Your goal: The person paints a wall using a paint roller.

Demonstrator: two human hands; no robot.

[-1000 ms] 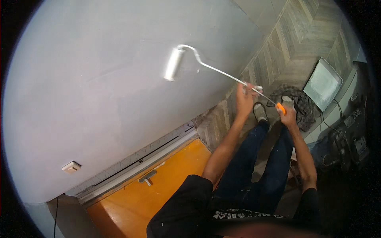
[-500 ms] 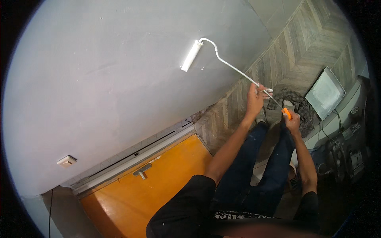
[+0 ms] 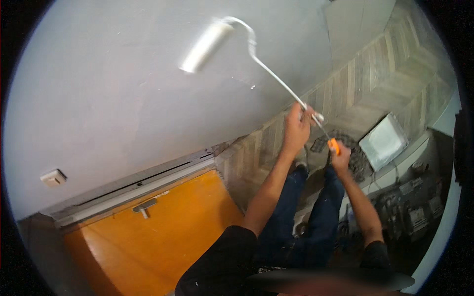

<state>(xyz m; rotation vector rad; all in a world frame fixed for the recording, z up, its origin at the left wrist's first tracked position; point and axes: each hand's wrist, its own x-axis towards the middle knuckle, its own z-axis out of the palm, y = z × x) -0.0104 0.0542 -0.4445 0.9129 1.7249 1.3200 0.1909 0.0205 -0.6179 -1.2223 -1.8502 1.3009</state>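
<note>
A paint roller with a white sleeve lies against the pale grey wall, high in the picture. Its thin metal pole runs down and to the right into my hands. My left hand grips the pole partway along. My right hand is closed on the orange grip at the pole's lower end. Both arms are stretched out, with my dark jeans and shoes below them.
An orange wooden door with a metal handle stands at the lower left, under a white frame. A white switch sits on the wall at the left. A white paint tray rests on the herringbone wood floor, beside cables and boxes at the right.
The roller has travelled along the wall, toward the upper right at first and then up and back left. Both hands kept their grip on the pole.
</note>
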